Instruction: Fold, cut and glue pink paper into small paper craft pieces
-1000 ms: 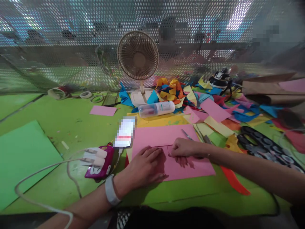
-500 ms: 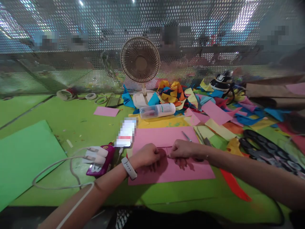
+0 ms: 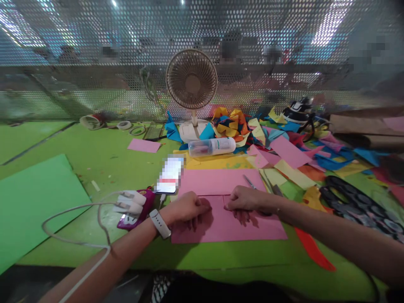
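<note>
Bright green counter (image 3: 107,168) running back to a perforated metal screen (image 3: 132,42). Whitish light streaks (image 3: 333,23) shine through the screen's upper part, more green surface (image 3: 91,101) behind its lower part, all kinda blurry.

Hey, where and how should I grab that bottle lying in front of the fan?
Likely best: grip the bottle across its middle, from above and the near side, over the pink sheet. It lies on its side, running left to right, so its rounded body suits a grip across it. Behind it, the fan base and folded paper crowd the far side.
</note>
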`<state>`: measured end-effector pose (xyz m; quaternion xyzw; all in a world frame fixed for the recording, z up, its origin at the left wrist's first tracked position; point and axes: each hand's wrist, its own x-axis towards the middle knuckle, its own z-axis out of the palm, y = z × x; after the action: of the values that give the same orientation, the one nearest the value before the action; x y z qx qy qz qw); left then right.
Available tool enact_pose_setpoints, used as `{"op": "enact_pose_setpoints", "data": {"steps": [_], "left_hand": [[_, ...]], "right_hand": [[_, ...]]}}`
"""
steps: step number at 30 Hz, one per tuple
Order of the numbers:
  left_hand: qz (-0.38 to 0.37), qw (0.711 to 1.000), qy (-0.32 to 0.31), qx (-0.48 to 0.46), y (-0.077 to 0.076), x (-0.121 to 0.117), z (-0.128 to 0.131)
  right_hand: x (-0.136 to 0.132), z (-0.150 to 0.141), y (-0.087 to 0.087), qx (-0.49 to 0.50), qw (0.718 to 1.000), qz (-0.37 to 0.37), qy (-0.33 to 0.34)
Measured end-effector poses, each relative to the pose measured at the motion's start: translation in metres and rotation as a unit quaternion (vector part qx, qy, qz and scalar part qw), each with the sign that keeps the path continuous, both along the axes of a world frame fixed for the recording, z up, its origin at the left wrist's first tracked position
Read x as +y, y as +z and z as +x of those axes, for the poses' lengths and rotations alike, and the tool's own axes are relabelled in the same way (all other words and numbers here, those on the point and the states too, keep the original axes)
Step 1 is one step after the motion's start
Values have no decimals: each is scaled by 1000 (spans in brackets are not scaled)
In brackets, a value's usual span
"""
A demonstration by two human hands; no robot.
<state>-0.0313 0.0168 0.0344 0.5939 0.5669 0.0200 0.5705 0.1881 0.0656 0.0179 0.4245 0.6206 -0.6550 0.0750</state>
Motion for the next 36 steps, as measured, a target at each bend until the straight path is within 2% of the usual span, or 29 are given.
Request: {"op": "enact_pose_setpoints", "data": {"steps": [3,4,5,6,7,8,10,11,12,13,17,19,21,23,25,28,30,34,36], "left_hand": [[10,1000,9,3,2,-7,-6],[16,1000,12,5,2,-9,-8],[21,1000,16,5,3,-11,-10],[27,999,21,3,5,-13,-11],[31,999,26,-1,7,-14,-12],[32,999,30,-8,9,-16,-13],[31,999,34,-21,14,-18,-11],[27,999,34,-26,16,-18,-9],[22,999,31,-32,17,-19,-7],[17,999,26,-41,17,-21,-5],[-11,996,-5,-92,13,-28,2],[16,996,-3,-89,10,-30,4],[97,991,37,-84,8,-29,7],[178,972,109,-112,8,-24,13],[211,948,172,-167,8,-17,22],[184,926,197,-265,7,-7,39],[149,912,196,-328,5,-2,46],[102,880,245,-394,1,1,45],[89,867,269,-409,-1,1,40]], "right_hand": [[-2,1,4,0,1000,14,10],[-2,2,6,-2,999,42,18],[-3,3,10,-9,995,98,26],[-3,4,13,-21,982,186,32],[-3,6,17,-40,954,295,39],[-4,7,20,-65,907,411,55],[-5,7,21,-116,796,585,107],[-6,7,21,-134,753,629,137],[-7,7,18,-145,727,651,163],[-8,6,16,-150,714,660,179],[-11,7,9,-154,703,673,171],[-13,10,12,-162,700,680,146],[-16,13,16,-159,706,684,92],[-21,14,20,-138,712,688,29],[-28,11,20,-117,703,701,-10],[-37,4,16,-111,667,737,-12],[-39,0,15,-93,655,750,-1],[-33,6,22,6,673,739,-21],[-26,12,28,47,681,731,-10]]}}
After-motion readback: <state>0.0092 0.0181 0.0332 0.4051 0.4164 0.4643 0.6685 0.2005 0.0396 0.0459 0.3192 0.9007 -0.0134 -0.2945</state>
